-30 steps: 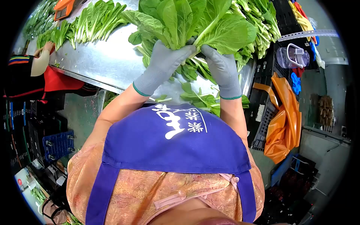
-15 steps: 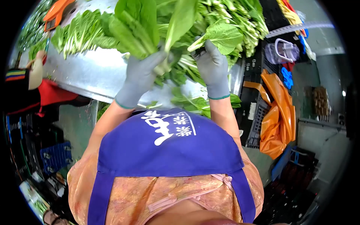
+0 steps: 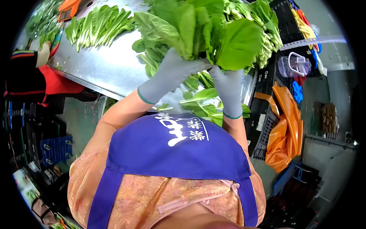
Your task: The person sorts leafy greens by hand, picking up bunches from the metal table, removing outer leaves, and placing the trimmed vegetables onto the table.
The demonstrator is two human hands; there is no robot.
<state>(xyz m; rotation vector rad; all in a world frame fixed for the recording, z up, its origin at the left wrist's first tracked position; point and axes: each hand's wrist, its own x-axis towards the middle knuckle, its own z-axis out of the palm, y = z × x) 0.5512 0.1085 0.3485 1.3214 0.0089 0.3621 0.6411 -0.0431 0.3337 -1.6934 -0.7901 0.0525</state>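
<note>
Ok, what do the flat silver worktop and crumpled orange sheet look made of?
The flat silver worktop looks like smooth metal, perhaps stainless steel: bright, blurred glare. The crumpled orange sheet looks like glossy plastic or coated fabric: soft folds, shiny highlights.

Shiny metal table [image 3: 110, 68] under loose green leaves [image 3: 204, 103] and bundled leafy greens [image 3: 100, 26].

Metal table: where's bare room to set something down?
Widest patch: metal table left of the left hand, between the row of greens and the near edge. Thin strip between right hand and black crates. Crowded: around the held bunch, loose leaves near the apron, far-right pile.
</note>
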